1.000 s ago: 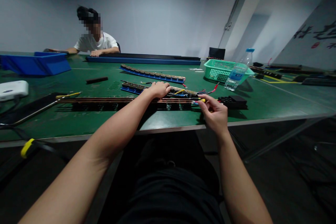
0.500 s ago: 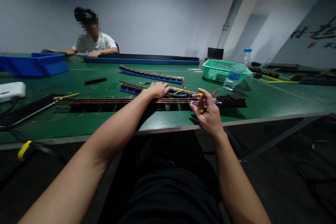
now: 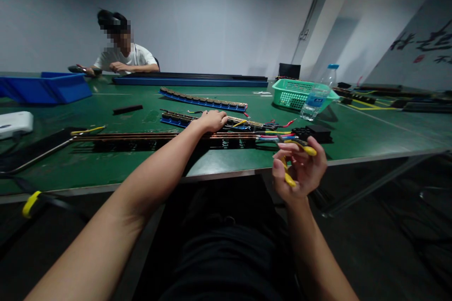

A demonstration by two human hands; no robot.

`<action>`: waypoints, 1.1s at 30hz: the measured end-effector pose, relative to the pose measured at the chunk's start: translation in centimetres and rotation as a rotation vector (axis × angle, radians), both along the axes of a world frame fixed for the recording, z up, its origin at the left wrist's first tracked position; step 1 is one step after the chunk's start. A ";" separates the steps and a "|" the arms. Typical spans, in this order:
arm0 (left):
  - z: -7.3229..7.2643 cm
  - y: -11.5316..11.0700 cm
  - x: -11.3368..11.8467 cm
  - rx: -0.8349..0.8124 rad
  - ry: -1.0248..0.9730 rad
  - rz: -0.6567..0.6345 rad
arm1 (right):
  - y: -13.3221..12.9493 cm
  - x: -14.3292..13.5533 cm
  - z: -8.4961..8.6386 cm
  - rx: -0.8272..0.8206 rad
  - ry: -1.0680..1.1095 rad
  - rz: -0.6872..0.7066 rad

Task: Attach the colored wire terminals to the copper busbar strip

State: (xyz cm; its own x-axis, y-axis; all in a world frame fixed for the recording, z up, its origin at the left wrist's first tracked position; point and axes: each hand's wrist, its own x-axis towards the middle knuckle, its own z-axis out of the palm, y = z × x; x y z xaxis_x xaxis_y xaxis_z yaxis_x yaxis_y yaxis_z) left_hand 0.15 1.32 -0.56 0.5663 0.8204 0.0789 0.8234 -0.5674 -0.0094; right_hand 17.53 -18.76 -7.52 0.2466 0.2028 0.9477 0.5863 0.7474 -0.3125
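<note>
My left hand presses down over a long black rail with copper bars; its fingers curl around it, their tips partly hidden. At the rail's right end, several coloured wires run toward a black block. My right hand holds yellow-handled pliers, handles spread between thumb and fingers, jaws pointing left near the wires. Behind the left hand lies a shorter blue-based strip with metal bars and wires, and beyond it a similar strip.
A green basket and a water bottle stand at right. On the left are a blue bin, a white device and a short black bar. Across the green table, a person sits behind long blue-and-black rails.
My right hand has drawn back from the wires, down and to the right, with the pliers. My left hand stays put. The person opposite has raised a dark tool.
</note>
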 end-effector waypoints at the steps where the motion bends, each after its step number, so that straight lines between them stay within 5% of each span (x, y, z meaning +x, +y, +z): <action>1: 0.0 0.0 0.0 -0.003 0.003 0.000 | -0.4 -0.2 0.3 0.019 0.039 0.003; 6: 0.1 -0.1 0.0 -0.004 0.004 0.002 | -0.9 -0.1 1.3 -0.024 0.070 0.098; 12: 0.2 -0.3 0.0 -0.002 0.008 0.001 | 0.2 0.6 0.4 -0.159 -0.040 0.144; 22: -0.3 0.4 0.0 0.021 0.019 -0.005 | 1.5 0.1 -0.6 -0.439 -0.459 0.002; 29: -0.2 0.2 0.0 0.022 0.021 0.002 | 1.5 0.6 0.6 -0.559 -0.739 -0.079; 33: 0.0 -0.1 0.0 0.019 0.019 0.011 | 0.9 0.7 1.2 -0.686 -0.651 0.057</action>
State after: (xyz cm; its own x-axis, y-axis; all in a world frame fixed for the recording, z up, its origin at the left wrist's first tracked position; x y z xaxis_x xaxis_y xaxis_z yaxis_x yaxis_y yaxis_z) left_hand 0.19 1.20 -0.53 0.5590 0.8249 0.0840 0.8290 -0.5581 -0.0354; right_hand 18.20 -17.84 -6.34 -0.3159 0.7623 0.5649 0.7683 0.5549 -0.3190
